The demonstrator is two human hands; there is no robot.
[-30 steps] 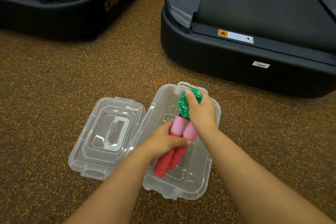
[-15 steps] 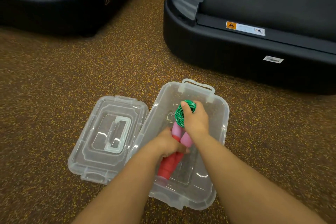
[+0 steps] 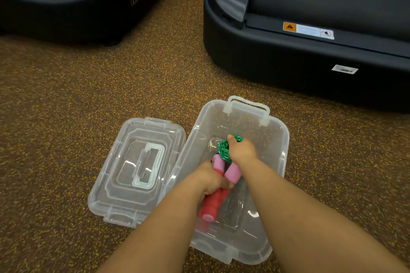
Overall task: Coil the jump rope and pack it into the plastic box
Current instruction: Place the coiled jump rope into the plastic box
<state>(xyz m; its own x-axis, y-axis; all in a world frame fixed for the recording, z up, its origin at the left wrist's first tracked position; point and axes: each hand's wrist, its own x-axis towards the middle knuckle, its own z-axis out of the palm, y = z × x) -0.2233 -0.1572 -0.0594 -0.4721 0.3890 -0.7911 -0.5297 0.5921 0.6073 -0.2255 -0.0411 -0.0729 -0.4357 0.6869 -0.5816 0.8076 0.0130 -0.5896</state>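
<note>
The clear plastic box (image 3: 281, 137) stands open on the speckled floor. Inside it I hold the jump rope: a tight green coil (image 3: 223, 150) with two pink and red handles (image 3: 213, 205) pointing back toward me. My right hand (image 3: 241, 150) is closed over the green coil near the middle of the box. My left hand (image 3: 210, 178) grips the handles low in the box. The box floor under the rope is partly hidden by my hands and forearms.
The box's clear lid (image 3: 137, 168) lies flat on the floor, touching the box's left side. Two black treadmill bases stand beyond, one at upper left (image 3: 77, 11) and one at upper right (image 3: 310, 35). Brown speckled floor surrounds everything.
Both hands have lowered the coiled rope and its handles deeper into the box. The view has shifted slightly, so the box appears lower and nearer.
</note>
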